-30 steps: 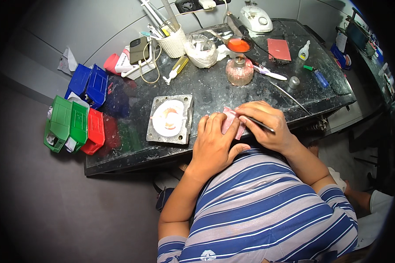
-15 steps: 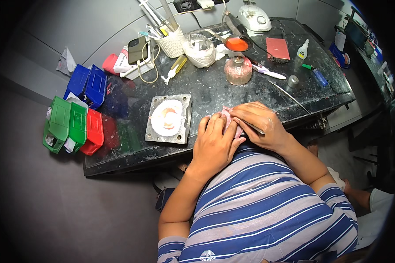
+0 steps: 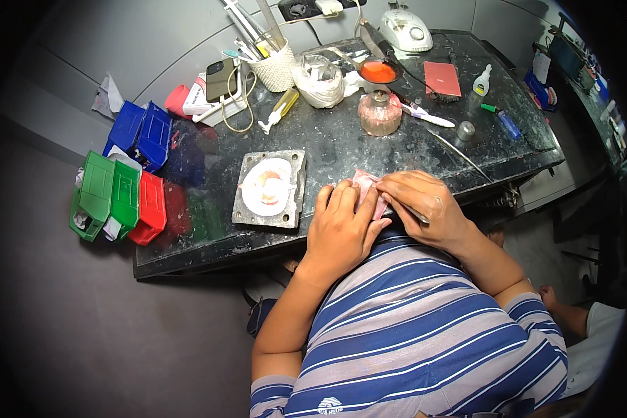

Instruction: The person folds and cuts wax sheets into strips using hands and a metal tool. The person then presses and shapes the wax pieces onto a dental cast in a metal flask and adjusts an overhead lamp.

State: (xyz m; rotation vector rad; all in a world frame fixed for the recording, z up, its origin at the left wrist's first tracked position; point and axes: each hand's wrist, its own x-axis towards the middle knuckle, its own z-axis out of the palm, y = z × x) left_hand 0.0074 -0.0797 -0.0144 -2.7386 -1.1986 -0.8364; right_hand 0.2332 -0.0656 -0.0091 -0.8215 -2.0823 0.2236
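Note:
At the table's near edge, my left hand (image 3: 340,226) is closed over a pink, sheet-like piece (image 3: 366,187), its fingers lying across the left side and its thumb near the bottom. My right hand (image 3: 425,205) pinches a slim metal hand tool (image 3: 419,216) like a pen; the tool's tip is hidden at the pink piece. Left of my hands lies a square metal flask half (image 3: 293,213) with holes at its corners. White plaster (image 3: 260,203) fills it, with a reddish-brown curved mark in the middle.
Farther back stand a glass spirit lamp (image 3: 380,118), a ladle of orange-red liquid (image 3: 378,71), a bag of white powder (image 3: 320,87) and a tool cup (image 3: 275,68). A metal tool (image 3: 460,153) lies at right. Blue (image 3: 139,132), green (image 3: 104,191) and red bins (image 3: 152,209) flank the left edge.
My right hand has shifted slightly right and toward me, tool still pinched, uncovering a little more of the pink piece. My left hand has stayed almost still.

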